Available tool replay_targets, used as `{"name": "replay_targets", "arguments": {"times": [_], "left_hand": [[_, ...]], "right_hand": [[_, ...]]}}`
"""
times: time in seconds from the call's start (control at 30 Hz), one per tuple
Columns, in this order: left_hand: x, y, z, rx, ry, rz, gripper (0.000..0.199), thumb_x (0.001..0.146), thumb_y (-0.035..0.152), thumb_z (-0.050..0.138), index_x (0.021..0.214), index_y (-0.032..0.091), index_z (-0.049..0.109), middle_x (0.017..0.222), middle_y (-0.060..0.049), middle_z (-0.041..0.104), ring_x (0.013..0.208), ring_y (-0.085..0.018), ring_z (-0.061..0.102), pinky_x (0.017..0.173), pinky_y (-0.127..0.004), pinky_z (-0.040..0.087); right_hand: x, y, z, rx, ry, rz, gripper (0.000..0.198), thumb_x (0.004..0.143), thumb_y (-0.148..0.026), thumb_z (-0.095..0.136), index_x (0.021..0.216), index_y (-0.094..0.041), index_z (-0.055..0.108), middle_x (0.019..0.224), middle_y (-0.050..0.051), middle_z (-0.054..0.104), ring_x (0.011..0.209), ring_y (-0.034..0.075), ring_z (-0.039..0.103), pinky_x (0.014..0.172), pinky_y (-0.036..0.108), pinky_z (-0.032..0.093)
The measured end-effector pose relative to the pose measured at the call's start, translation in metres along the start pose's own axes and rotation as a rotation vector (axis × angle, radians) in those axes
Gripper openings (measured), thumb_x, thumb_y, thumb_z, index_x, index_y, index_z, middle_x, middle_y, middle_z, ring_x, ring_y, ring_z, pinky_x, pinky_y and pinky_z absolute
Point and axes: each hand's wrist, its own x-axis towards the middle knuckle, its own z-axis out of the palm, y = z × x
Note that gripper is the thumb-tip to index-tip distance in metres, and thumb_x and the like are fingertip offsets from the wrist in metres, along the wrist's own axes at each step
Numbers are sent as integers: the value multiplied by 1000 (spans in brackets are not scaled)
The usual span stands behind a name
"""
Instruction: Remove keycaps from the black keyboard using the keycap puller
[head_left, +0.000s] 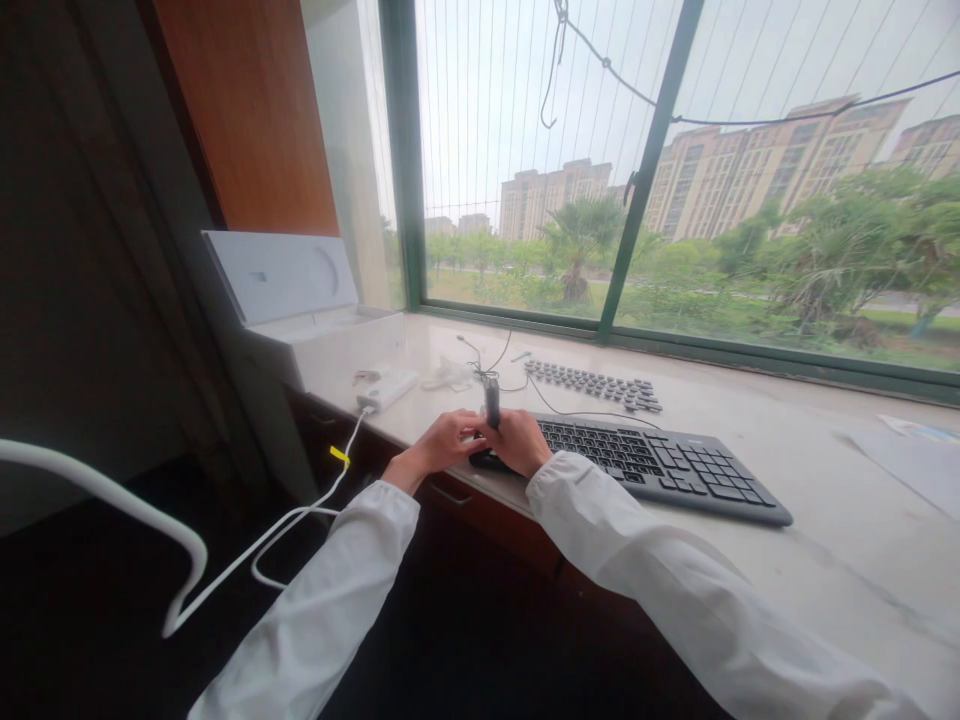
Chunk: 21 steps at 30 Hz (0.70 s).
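A black keyboard (pixel 660 462) lies along the front of the windowsill counter, many of its main keys without caps and the number pad on the right still capped. Over its left end, my right hand (pixel 520 440) is closed round a dark, upright, stick-like tool (pixel 492 402) whose lower end is hidden. Right beside it, my left hand (pixel 450 440) has its fingers closed near the tool's base, and whatever they hold is hidden. Behind the keyboard, loose grey keycaps (pixel 592 384) are laid out in rows. A thin black cable (pixel 577 412) runs between keycaps and keyboard.
An open white box (pixel 322 340) stands at the counter's left end. Near it are a white power strip (pixel 387 390) with a white cord hanging off the edge, and crumpled clear plastic (pixel 448 376). Papers (pixel 907 460) lie at the right. A window backs the counter.
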Motion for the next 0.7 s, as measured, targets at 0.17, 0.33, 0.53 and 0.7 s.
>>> {"name": "replay_targets", "arguments": {"times": [0.17, 0.33, 0.53, 0.7], "left_hand": [[-1, 0, 0, -14, -11, -13, 23, 86, 36, 62, 97, 18, 72, 96, -7, 66, 94, -17, 60, 80, -26, 52], [-1, 2, 0, -13, -12, -23, 26, 86, 38, 63, 98, 18, 73, 96, -7, 66, 95, -18, 61, 83, -27, 52], [-1, 3, 0, -5, 1, -32, 24, 86, 36, 63, 96, 18, 73, 94, -7, 66, 93, -18, 61, 82, -28, 53], [-1, 5, 0, 5, 17, -39, 24, 85, 38, 64, 94, 18, 73, 92, -7, 66, 90, -18, 62, 81, -28, 53]], "right_hand": [[2, 1, -4, 74, 26, -3, 32, 93, -30, 45, 74, -19, 68, 71, 2, 71, 65, 15, 63, 59, 25, 30], [2, 1, -4, 80, 24, 11, 32, 92, -29, 45, 71, -19, 67, 68, 2, 69, 62, 14, 60, 59, 26, 29], [1, -1, -4, 75, 19, 18, 30, 92, -30, 46, 74, -19, 67, 71, 3, 70, 65, 15, 61, 59, 25, 30], [0, -1, -4, 60, 22, 29, 31, 92, -32, 45, 76, -19, 68, 72, 3, 70, 66, 16, 62, 59, 25, 31]]}}
